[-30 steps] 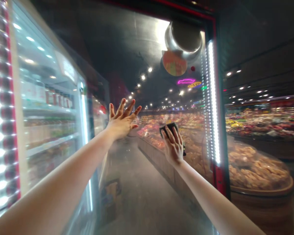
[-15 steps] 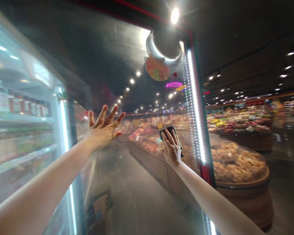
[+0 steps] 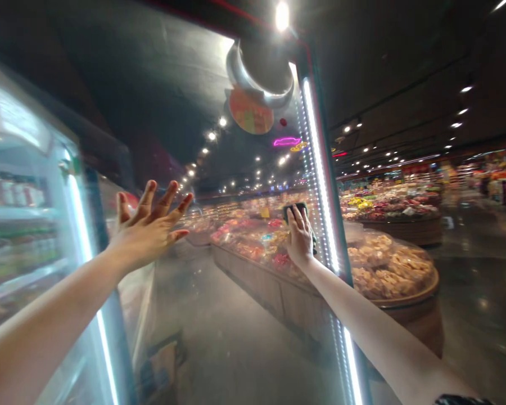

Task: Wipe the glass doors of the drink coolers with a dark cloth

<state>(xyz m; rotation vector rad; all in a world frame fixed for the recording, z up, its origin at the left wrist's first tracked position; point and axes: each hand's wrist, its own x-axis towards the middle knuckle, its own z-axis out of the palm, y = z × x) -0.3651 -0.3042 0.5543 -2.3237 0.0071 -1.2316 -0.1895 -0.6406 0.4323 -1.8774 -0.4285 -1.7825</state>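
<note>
A large glass door (image 3: 236, 315) with bright light strips stands in front of me. My right hand (image 3: 300, 236) presses a dark cloth or pad (image 3: 306, 211) flat to the glass, near the lit strip (image 3: 320, 174) on the door's right side. The fingers lie along the pad, and its lower part is hidden behind the hand. To the left, my left hand (image 3: 152, 225) is raised with its fingers spread and holds nothing. Whether it touches the glass cannot be told.
Blurred shelves of bottles (image 3: 17, 191) are in a lit cooler at the left. Past the glass runs a long produce stand (image 3: 253, 275). A round stand (image 3: 417, 315) heaped with tan food is at the right. An oval sticker (image 3: 251, 111) is high on the door.
My right hand and the pad have moved right across the glass, closer to the light strip. My left hand has shifted left, still spread. The view has turned slightly to the right.
</note>
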